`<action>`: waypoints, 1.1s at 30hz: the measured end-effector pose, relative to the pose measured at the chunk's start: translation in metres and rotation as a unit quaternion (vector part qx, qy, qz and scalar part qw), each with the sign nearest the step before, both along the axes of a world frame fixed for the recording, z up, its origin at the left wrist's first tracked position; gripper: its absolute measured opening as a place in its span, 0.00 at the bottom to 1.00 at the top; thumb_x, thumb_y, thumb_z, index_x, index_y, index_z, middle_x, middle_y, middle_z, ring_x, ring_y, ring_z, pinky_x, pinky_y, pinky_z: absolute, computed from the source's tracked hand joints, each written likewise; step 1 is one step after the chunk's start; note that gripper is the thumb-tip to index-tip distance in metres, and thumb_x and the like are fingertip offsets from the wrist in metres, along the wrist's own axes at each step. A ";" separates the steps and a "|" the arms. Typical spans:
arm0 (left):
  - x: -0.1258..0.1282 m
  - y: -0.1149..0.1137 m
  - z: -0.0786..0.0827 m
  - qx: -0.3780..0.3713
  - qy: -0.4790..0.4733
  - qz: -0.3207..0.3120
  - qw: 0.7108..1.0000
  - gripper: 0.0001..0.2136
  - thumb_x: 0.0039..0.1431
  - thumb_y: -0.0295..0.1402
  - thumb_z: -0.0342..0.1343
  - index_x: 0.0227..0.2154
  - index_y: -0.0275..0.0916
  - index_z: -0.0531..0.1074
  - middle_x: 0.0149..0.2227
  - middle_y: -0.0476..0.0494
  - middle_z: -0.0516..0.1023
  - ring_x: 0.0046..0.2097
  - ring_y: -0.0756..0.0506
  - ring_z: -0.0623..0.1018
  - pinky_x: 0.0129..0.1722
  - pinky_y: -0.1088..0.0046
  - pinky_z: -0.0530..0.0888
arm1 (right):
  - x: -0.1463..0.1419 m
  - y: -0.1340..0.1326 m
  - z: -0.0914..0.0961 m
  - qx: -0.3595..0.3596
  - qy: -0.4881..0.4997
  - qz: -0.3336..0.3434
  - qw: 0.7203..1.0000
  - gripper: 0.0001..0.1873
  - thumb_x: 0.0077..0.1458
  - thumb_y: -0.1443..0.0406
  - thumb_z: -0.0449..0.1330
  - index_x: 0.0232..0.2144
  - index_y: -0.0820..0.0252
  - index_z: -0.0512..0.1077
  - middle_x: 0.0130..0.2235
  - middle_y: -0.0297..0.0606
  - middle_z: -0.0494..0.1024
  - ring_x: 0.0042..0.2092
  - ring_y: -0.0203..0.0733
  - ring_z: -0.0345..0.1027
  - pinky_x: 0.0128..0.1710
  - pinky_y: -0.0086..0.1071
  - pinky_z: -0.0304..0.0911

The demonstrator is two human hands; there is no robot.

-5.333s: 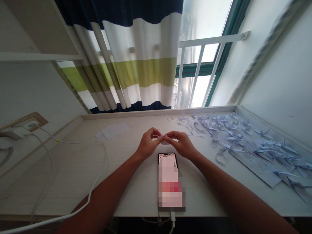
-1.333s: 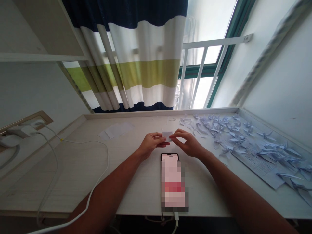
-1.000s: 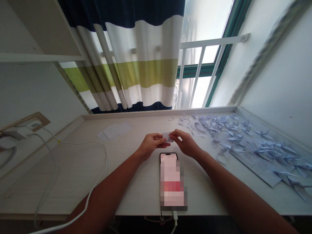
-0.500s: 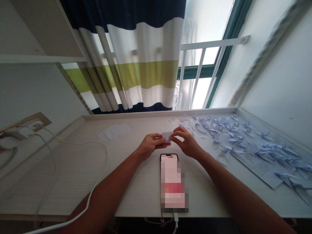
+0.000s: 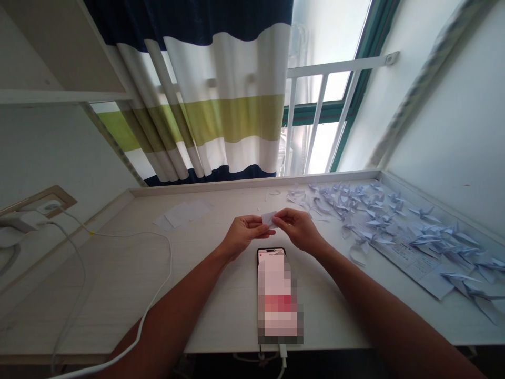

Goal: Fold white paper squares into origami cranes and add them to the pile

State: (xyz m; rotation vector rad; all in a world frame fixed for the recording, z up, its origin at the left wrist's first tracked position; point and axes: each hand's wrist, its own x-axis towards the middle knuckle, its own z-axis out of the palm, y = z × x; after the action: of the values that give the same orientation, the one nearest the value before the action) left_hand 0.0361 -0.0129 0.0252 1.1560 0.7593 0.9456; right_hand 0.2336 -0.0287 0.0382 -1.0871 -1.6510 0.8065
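Small paper square (image 5: pixel 269 218) pinched between both hands, above a white wood-grain desk (image 5: pixel 252 186).
Left hand (image 5: pixel 245 233) half closed, thumb and curled fingers gripping the square's lower left edge; right hand (image 5: pixel 300 230) half closed too, fingertips (image 5: pixel 281 215) pressed on the square's right edge. Square held up off the desk, at 12 o'clock from the wrists, touching both hands. Smartphone (image 5: pixel 279 295) laid flat at 6 o'clock, just below the hands, screen pixelated. Pale blue folded paper cranes (image 5: pixel 379 216) massed from 1 to 3 o'clock, some on a printed sheet (image 5: pixel 410 263). Loose paper slips (image 5: pixel 181 213) at 10 o'clock, well apart; white cable (image 5: pixel 155 295) looped at 8 o'clock.
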 end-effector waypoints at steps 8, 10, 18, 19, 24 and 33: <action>0.000 0.000 0.000 0.002 0.014 0.006 1.000 0.20 0.43 0.38 0.77 0.29 0.33 0.73 0.34 0.37 0.86 0.41 0.35 0.86 0.46 0.60 0.80 | -0.001 -0.001 -0.001 -0.019 0.034 0.014 0.999 0.08 0.55 0.60 0.68 0.34 0.59 0.79 0.35 0.40 0.83 0.36 0.43 0.77 0.41 0.40 0.73; 0.000 -0.001 0.001 -0.001 0.023 0.009 1.000 0.19 0.42 0.38 0.77 0.29 0.32 0.74 0.33 0.37 0.85 0.41 0.36 0.86 0.45 0.62 0.80 | -0.001 -0.001 -0.003 -0.019 0.043 0.020 0.999 0.08 0.54 0.60 0.68 0.34 0.59 0.78 0.34 0.39 0.82 0.36 0.43 0.77 0.40 0.40 0.73; 0.005 -0.002 0.002 -0.017 0.031 0.039 0.999 0.20 0.40 0.37 0.78 0.31 0.32 0.75 0.32 0.38 0.85 0.38 0.38 0.86 0.43 0.63 0.80 | 0.000 0.005 -0.006 -0.040 0.085 0.030 0.995 0.10 0.51 0.61 0.70 0.33 0.58 0.74 0.32 0.37 0.82 0.35 0.44 0.78 0.38 0.39 0.73; 0.005 -0.003 0.002 -0.021 0.027 0.045 0.998 0.21 0.40 0.37 0.78 0.31 0.33 0.75 0.32 0.38 0.85 0.37 0.38 0.86 0.43 0.62 0.80 | 0.001 0.005 -0.006 -0.046 0.087 0.031 0.995 0.11 0.51 0.61 0.70 0.34 0.58 0.74 0.32 0.38 0.82 0.35 0.44 0.78 0.38 0.39 0.73; 0.007 -0.003 -0.001 -0.012 0.043 0.038 0.998 0.21 0.44 0.42 0.76 0.33 0.32 0.76 0.34 0.36 0.85 0.37 0.39 0.86 0.41 0.63 0.79 | 0.002 0.008 -0.009 -0.062 0.100 0.025 0.993 0.12 0.51 0.61 0.70 0.35 0.58 0.72 0.32 0.38 0.84 0.35 0.46 0.80 0.38 0.40 0.73; 0.006 -0.001 -0.003 0.053 0.078 0.038 0.995 0.19 0.47 0.43 0.74 0.32 0.32 0.79 0.30 0.37 0.85 0.34 0.41 0.85 0.38 0.66 0.79 | 0.001 0.005 -0.006 -0.082 0.126 0.052 0.987 0.15 0.52 0.61 0.69 0.39 0.57 0.70 0.34 0.39 0.85 0.37 0.46 0.80 0.40 0.40 0.73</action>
State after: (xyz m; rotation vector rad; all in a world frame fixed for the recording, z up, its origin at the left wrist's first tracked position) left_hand 0.0422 -0.0138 0.0226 1.3128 0.8919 0.9771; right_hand 0.2348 -0.0238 0.0318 -0.9717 -1.4549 1.1176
